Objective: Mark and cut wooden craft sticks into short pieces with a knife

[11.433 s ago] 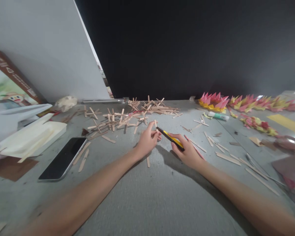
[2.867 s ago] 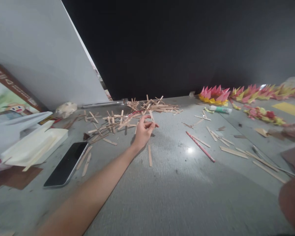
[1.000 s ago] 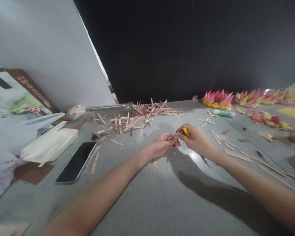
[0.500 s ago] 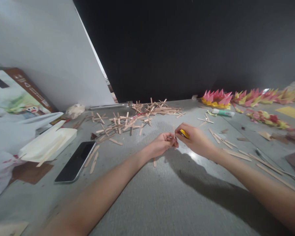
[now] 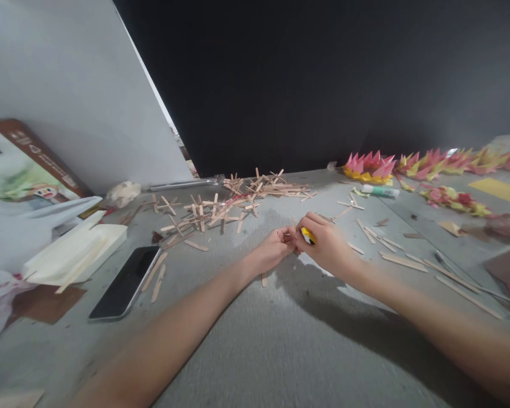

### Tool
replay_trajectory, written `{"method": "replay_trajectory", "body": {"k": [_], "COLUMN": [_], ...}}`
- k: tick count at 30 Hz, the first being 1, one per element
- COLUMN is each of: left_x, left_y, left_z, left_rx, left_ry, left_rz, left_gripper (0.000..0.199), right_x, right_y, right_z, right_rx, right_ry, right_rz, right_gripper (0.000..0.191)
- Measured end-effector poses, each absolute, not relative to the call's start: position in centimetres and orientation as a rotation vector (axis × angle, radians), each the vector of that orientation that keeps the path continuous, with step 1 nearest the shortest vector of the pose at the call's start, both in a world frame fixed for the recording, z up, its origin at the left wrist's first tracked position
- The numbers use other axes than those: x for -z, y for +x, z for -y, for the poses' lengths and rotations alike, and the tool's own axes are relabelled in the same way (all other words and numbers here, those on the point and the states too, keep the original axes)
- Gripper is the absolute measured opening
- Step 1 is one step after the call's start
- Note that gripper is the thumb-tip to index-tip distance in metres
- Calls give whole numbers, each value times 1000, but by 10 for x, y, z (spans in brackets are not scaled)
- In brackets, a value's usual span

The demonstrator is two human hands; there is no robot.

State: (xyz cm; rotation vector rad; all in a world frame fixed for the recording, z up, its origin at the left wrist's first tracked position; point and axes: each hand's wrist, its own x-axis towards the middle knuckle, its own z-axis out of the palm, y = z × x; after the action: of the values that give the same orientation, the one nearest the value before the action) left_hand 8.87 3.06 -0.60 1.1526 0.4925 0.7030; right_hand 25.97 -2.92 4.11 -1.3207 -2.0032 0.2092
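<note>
My left hand [image 5: 274, 248] is closed, its fingertips pinching a thin wooden craft stick [image 5: 293, 221] that mostly hides behind my fingers. Close against it, my right hand [image 5: 328, 243] is wrapped round a small yellow tool [image 5: 308, 235]. Only a short part of that tool shows, so its exact kind cannot be made out. The fingertips of both hands meet at the stick, a little above the grey table [image 5: 246, 351]. One loose craft stick [image 5: 264, 280] lies just below my left hand.
Behind my hands spreads a pile of crossed craft sticks [image 5: 221, 211]. A phone [image 5: 125, 281] and a white foam tray [image 5: 114, 241] lie left. Rightward are more sticks [image 5: 403, 262], a glue stick [image 5: 380, 191] and pink-yellow paper flowers [image 5: 369, 165]. A black panel [image 5: 306, 85] stands behind.
My right hand has come closer to my left fingertips, and its fingers now cover most of the craft stick that stood visible between the hands. The view has shifted slightly.
</note>
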Motion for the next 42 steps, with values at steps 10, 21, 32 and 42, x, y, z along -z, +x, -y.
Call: {"method": "replay_trajectory", "body": {"k": [10, 21, 32, 42], "left_x": [-7, -1, -3, -4], "left_y": [90, 90, 90, 87], "left_z": [-22, -24, -21, -28], "left_rx": [-813, -842, -809, -947], "left_ry": [1110, 1153, 1179, 1037], "left_rz": [-476, -434, -397, -517], "left_gripper": [42, 43, 42, 38], "right_x": [-53, -73, -81, -58], "right_y": [256, 254, 253, 275], "right_z": [32, 36, 37, 22], "right_rx": [-392, -626, -842, -1205], "right_ry": [-1302, -1431, -1464, -1494], "right_rz": [1900, 1812, 1760, 1465], "right_gripper": [10, 8, 8, 12]}}
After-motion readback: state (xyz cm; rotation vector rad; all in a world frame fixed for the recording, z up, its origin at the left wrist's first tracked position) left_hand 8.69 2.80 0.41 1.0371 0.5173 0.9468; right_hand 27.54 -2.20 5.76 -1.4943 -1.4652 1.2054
